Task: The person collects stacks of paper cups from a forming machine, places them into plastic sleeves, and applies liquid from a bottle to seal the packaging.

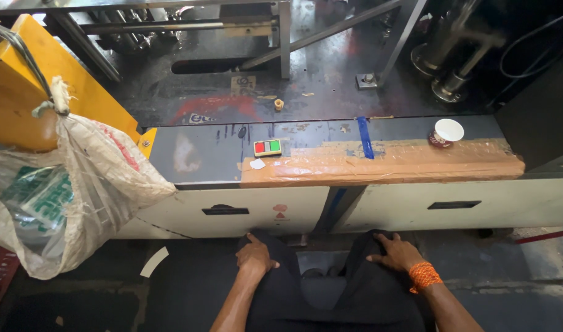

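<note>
Resting on knees, seated before machine | left hand [255, 258] lying flat, holding nothing | right hand [397, 252] lying flat, holding nothing | cup [446, 132] sitting on taped ledge [379, 165], within reach

Orange wristband [424, 276], red-and-green switch [267, 147], blue tape strip [365, 138], seemingly brown-patterned white cup [445, 133].

Dim, sharp view; glare on taped ledge [379, 163].

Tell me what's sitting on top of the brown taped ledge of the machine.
On the taped ledge lie a paper cup on its side, a red and green button switch and a blue tape strip. The tape hides the surface beneath.
</note>
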